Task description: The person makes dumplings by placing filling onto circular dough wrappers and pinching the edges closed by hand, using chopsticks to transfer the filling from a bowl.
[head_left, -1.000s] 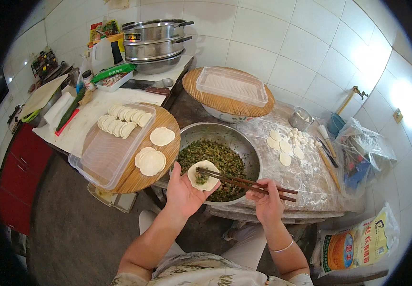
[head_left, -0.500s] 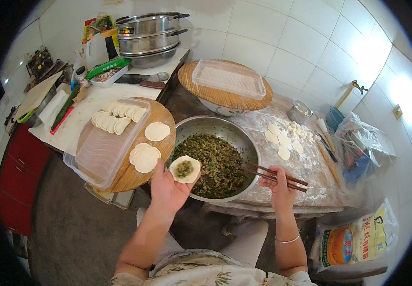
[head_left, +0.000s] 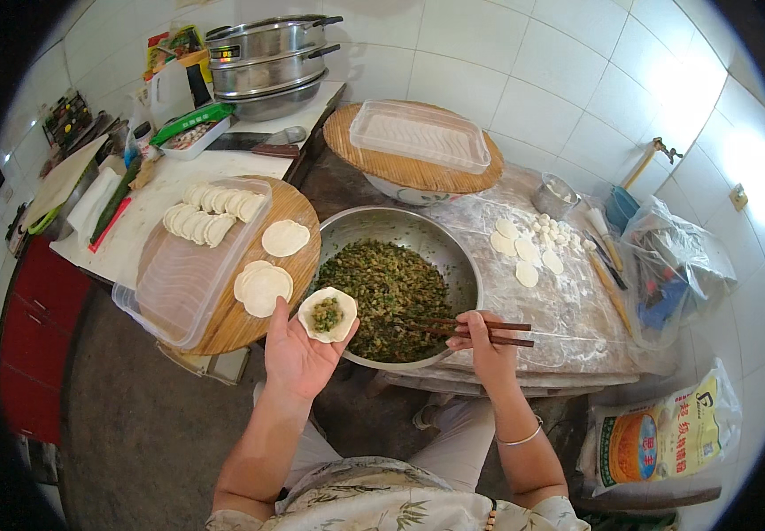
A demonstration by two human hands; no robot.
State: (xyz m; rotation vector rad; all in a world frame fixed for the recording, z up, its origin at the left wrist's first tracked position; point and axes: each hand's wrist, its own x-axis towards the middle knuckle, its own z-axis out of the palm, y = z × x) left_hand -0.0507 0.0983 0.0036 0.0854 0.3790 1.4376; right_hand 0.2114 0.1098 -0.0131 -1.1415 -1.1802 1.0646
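Note:
In my left hand (head_left: pixel 301 358) lies a round dumpling wrapper (head_left: pixel 344 311), cupped on the fingers, with a small heap of green-flecked filling on it. My right hand (head_left: pixel 487 350) grips a pair of brown chopsticks (head_left: pixel 515 326), their tips in the chopped filling (head_left: pixel 382 288). That filling sits in a wide steel bowl (head_left: pixel 462 265) between my hands. To the left, several flat wrappers (head_left: pixel 264 290) rest on a round wooden board (head_left: pixel 301 205). A clear plastic tray (head_left: pixel 179 292) overlaps this board and contains rows of folded dumplings (head_left: pixel 214 217).
On the floured table (head_left: pixel 568 323) at right are more wrappers (head_left: pixel 527 274), small dough pieces (head_left: pixel 551 232), a metal pot (head_left: pixel 555 196) and a rolling pin (head_left: pixel 611 296). Behind the bowl, a woven lid (head_left: pixel 343 137) supports another tray (head_left: pixel 418 137). A cleaver (head_left: pixel 241 142) and stacked steamers (head_left: pixel 267 75) occupy the left counter.
My right hand has shifted left and the chopsticks reach further into the filling. My left hand with the wrapper has moved slightly left; the heap on it looks a little larger.

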